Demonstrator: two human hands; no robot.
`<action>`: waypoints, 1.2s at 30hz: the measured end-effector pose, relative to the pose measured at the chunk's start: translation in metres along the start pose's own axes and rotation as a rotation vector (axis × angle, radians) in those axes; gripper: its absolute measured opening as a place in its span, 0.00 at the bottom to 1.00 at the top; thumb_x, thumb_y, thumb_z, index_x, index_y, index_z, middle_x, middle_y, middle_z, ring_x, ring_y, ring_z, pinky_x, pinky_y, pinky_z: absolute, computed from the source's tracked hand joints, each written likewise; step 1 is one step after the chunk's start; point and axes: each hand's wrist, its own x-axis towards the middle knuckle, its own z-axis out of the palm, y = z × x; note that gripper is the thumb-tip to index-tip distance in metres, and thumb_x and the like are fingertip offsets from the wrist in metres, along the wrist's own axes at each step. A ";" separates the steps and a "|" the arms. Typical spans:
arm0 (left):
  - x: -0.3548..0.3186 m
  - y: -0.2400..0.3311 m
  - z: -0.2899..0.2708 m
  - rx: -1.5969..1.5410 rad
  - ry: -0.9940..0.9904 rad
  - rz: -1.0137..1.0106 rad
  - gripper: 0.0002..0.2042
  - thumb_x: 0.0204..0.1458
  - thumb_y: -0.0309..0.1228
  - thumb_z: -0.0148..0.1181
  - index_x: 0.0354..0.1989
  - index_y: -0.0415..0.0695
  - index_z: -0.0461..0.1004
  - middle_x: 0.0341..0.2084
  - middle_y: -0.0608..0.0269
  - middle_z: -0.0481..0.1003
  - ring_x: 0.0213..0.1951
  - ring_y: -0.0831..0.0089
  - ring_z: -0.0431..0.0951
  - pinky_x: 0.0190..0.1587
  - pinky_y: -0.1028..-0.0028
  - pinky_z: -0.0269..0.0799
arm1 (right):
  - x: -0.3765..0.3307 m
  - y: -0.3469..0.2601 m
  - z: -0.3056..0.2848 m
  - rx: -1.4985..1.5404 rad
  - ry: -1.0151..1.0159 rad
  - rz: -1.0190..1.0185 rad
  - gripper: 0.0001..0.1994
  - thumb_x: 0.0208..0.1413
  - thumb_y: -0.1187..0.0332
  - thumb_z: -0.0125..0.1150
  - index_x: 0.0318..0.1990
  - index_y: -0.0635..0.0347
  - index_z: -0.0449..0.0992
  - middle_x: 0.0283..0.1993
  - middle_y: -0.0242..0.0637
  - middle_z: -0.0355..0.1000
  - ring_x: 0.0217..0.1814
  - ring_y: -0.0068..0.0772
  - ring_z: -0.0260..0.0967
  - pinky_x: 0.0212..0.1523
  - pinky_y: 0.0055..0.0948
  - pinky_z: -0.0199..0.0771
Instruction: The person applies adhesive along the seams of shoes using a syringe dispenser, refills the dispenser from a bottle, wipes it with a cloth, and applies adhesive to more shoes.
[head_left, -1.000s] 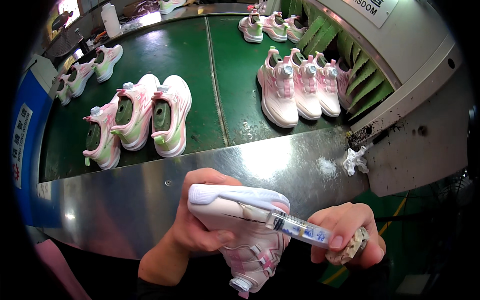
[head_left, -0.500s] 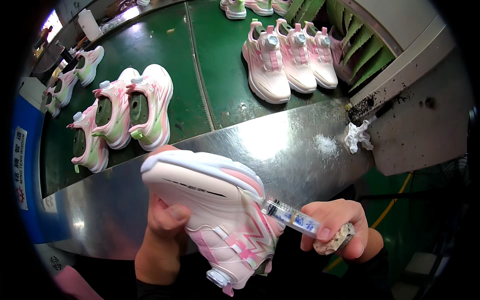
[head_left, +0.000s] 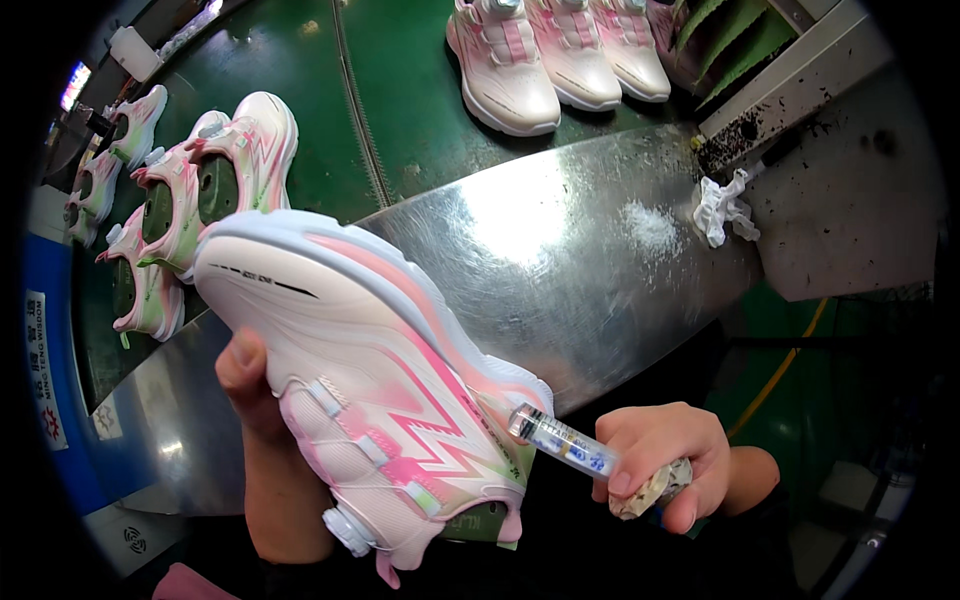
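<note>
Beside the syringe point(head_left: 565, 442), pink-white sneaker point(head_left: 365, 360)

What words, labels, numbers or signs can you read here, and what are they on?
I describe writing without copying it.
White sign on the blue panel: legible dark lettering, red emblem.
Clear syringe in the right hand: blue handwriting and dark print, too small to read surely.
Sneaker in the left hand: dark toe print, too small.
Green shoe insert: faint letters, partly hidden.
Pale label on the steel counter: too blurred.
</note>
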 end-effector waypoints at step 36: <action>-0.061 0.030 -0.043 1.095 0.298 0.223 0.27 0.51 0.45 0.54 0.56 0.40 0.64 0.52 0.47 0.69 0.53 0.60 0.70 0.56 0.61 0.67 | -0.054 0.052 -0.010 -0.160 0.121 -0.190 0.19 0.49 0.58 0.69 0.44 0.61 0.77 0.33 0.32 0.77 0.24 0.26 0.66 0.25 0.26 0.57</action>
